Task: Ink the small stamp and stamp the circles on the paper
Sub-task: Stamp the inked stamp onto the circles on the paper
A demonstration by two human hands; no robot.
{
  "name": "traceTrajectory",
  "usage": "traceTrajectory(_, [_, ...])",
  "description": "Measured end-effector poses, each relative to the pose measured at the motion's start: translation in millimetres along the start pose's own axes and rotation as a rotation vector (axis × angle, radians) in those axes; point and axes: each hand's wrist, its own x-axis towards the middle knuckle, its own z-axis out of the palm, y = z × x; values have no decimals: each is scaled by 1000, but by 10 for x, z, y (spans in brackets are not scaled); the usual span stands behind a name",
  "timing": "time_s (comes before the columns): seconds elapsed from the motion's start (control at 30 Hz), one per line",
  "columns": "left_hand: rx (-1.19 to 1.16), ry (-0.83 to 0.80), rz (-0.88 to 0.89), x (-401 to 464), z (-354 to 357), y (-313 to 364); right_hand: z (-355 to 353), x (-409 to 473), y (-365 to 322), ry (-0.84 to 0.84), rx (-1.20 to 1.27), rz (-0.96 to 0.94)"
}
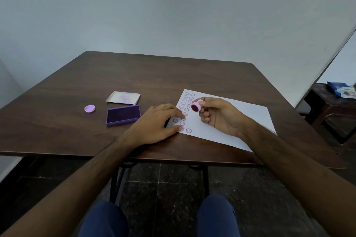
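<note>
from the head camera, a dark wood-grain table point(173, 75) fills the middle of the view, with a white sheet of paper point(240, 119) lying near its right front corner, turned at an angle to the front edge. two columns of small purple stamped circles point(186, 109) run along the paper's left side, from its far corner toward the near one. the right hand point(219, 115) is raised just above the paper and pinches the small pink stamp point(196, 106) between thumb and fingertips, tilted so its dark inked face points left and toward the camera, clear of the sheet. the left hand point(158, 123) lies flat and relaxed, grasping nothing, its fingertips pressing on the paper's left edge over the lower circles and its palm on the bare wood. just left of that hand sits the open purple ink pad point(123, 115), its dark pad surface facing up. its clear lid point(123, 97) rests just behind it, toward the far edge. a small lilac round cap point(89, 108) lies farther left, apart from the pad. the person's knees in blue trousers show below the front edge.
</note>
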Motion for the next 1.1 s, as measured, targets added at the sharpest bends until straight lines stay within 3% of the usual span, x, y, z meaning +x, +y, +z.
traceTrajectory(0.1, [-3,-4,1,5,2,-1,-32,-16,-5,-40,84,36])
traceTrajectory(0.23, [-7,-7,1,-1,1,-6,-12,10,-54,-33,-67,4])
traceTrajectory(0.4, [0,12,10,3,12,-10,81,-2,-156,-110,-1147,-254])
traceTrajectory(0.47, [-2,14,9,7,19,-15,129,-13,-190,-179,-1333,-306])
traceTrajectory(1.1, [-29,32,22,6,24,-24,163,17,-162,-224,-1483,-349])
